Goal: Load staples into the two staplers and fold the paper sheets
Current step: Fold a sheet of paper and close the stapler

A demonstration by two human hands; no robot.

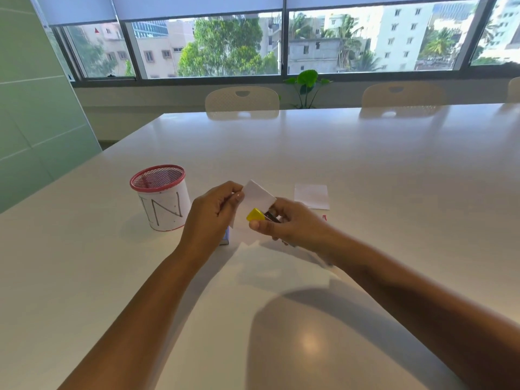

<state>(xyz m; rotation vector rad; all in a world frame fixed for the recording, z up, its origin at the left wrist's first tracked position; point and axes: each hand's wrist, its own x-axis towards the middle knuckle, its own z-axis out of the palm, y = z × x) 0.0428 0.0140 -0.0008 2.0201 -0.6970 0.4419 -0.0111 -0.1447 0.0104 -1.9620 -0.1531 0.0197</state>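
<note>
White tabletop (365,170), glossy. Count: one stapler visible, three paper pieces, one cup, one small box.

Yellow stapler (255,215): held above the table in the right hand (292,223), fingers wrapped around its body, thumb under the yellow nose, dark metal part showing behind the yellow cap. Can't tell whether it's loaded. Second stapler: can't pick it out; a red bit (324,218) peeks past the right hand, unclear what it is.

Paper: folded white sheet (259,197) pinched at its left edge by the left hand (213,212), thumb and forefinger closed on it, its lower edge meeting the stapler nose. Second folded sheet (311,196) lies flat on the table, beyond the right hand, apart from both hands. Larger flat sheet (281,266) lies under the hands and right forearm.

Container: red-rimmed mesh cup (160,197) left of the left hand, upright, wrapped in white paper with hand-drawn letters. Contents not discernible through the mesh.

Small box (225,237): mostly hidden behind the left wrist, on the table.
</note>
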